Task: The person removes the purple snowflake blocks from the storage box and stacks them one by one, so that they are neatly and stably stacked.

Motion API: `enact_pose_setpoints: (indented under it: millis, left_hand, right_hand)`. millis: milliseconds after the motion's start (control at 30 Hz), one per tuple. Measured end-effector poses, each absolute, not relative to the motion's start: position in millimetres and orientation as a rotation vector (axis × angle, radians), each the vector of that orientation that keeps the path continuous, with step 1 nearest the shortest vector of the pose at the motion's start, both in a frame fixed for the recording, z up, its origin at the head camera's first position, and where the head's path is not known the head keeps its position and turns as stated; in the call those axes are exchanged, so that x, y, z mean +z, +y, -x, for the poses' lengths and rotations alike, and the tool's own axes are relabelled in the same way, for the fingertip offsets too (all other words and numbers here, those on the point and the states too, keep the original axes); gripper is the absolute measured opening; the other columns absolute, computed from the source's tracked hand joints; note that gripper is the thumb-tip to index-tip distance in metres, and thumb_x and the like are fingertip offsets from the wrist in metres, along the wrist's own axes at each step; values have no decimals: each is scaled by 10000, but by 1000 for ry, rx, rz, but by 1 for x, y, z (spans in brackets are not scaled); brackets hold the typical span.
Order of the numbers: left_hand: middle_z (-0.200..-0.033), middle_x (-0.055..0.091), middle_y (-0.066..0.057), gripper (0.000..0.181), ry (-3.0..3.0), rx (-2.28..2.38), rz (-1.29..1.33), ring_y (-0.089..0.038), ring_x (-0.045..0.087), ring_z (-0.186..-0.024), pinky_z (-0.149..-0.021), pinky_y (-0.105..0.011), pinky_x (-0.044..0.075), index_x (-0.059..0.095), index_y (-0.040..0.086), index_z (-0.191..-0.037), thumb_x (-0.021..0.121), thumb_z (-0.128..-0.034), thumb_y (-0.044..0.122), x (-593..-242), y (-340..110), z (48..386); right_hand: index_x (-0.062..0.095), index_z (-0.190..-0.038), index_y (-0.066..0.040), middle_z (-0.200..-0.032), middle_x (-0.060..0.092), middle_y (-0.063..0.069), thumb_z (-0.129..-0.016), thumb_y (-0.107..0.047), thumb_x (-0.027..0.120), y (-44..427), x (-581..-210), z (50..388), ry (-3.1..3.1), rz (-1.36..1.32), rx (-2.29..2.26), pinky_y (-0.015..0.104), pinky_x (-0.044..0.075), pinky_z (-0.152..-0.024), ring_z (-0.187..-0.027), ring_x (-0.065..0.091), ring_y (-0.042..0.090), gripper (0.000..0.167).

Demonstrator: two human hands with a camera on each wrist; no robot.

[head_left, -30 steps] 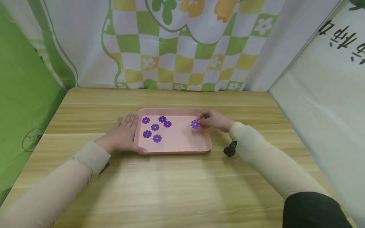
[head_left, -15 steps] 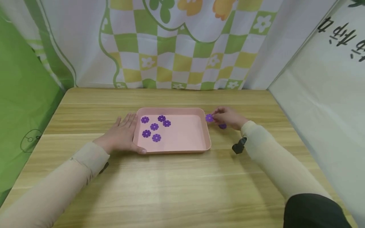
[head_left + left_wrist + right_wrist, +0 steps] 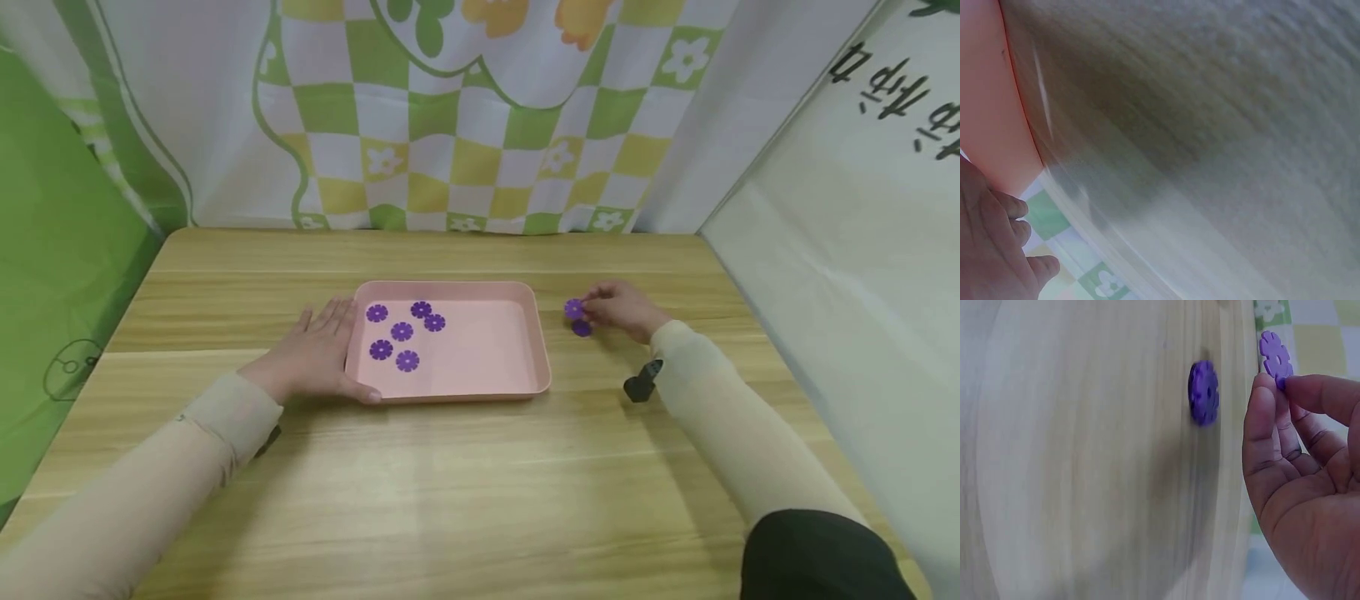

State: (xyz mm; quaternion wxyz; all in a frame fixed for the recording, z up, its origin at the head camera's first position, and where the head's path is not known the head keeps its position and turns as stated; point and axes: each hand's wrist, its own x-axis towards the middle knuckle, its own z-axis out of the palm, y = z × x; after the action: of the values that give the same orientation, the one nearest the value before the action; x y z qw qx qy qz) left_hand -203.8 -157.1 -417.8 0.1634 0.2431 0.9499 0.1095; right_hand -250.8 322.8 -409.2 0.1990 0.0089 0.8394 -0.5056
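Curtain (image 3: pixel 487 142) behind table (image 3: pixel 450 483); left hand (image 3: pixel 318 354) unclenched against tray (image 3: pixel 487 358), right hand (image 3: pixel 622 310) pinching purple disc (image 3: pixel 573 309).

I have the tray (image 3: pixel 487 358) resting on the worktop (image 3: pixel 450 475), with the curtain (image 3: pixel 480 167) behind. Six discs (image 3: pixel 402 332) lie in the tray's left half: two close together toward the back, the other four to their left, most of these nearer me. My left hand (image 3: pixel 318 354) lies against the tray's left side, reaching round its front left corner. Right of the tray, near but apart, my right hand (image 3: pixel 622 308) holds one disc (image 3: pixel 573 308); another disc (image 3: pixel 582 328) is on the worktop beside it.
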Motion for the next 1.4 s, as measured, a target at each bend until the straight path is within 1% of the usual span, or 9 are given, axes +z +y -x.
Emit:
enact_pose_setpoints:
  millis: [233, 367, 500, 833, 1133, 1400]
  left_hand:
    - [-1667, -5, -322, 1513, 2705, 322, -689, -480, -26, -1541, -1220, -635, -34, -2, -141, -1582, 745, -688, 826, -421, -159, 202]
    - [-1669, -14, -317, 1518, 2697, 332, -694, -477, -38, -1541, -1219, -631, -50, -9, -135, -1584, 739, -687, 834, -422, -157, 203]
    - [-1672, -15, -310, 1522, 2693, 333, -689, -474, -43, -1542, -1221, -623, -52, -10, -130, -1587, 737, -682, 839, -422, -157, 204]
    - [-1668, -17, -321, 1520, 2685, 338, -678, -480, -38, -1540, -1222, -622, -53, -16, -136, -1583, 743, -687, 829, -421, -157, 203]
    - [-1667, -5, -321, 1519, 2694, 321, -685, -483, -32, -1539, -1221, -628, -38, -13, -135, -1584, 728, -689, 843, -420, -157, 205]
    - [-1667, -10, -321, 1515, 2690, 315, -679, -481, -42, -1539, -1222, -623, -44, -13, -139, -1581, 736, -692, 832, -419, -156, 205]
  right_hand:
    - [491, -1299, 176, -1079, 670, 103, -1067, -39, 510, 334, -416, 247, 2331, -40, -1407, 208, 569, -829, -883, 631, 73, 317]
    - [495, -1284, 186, -1026, 673, 75, -1066, -18, 505, 342, -420, 243, 2317, -61, -1410, 201, 571, -792, -850, 633, 72, 298]
    - [482, -1298, 197, -1002, 662, 71, -1070, -12, 492, 346, -422, 240, 2293, -82, -1419, 213, 579, -792, -840, 635, 85, 309]
    - [440, -1356, 203, -1078, 628, 96, -1090, -33, 453, 346, -425, 239, 2285, -101, -1378, 198, 571, -795, -862, 611, 70, 356]
    - [468, -1345, 190, -1052, 641, 71, -1089, -38, 460, 343, -425, 242, 2314, -114, -1340, 193, 566, -785, -860, 602, 76, 342]
    - [470, -1350, 191, -1116, 650, 133, -1084, -38, 472, 340, -422, 243, 2331, -117, -1302, 207, 575, -805, -878, 606, 98, 351]
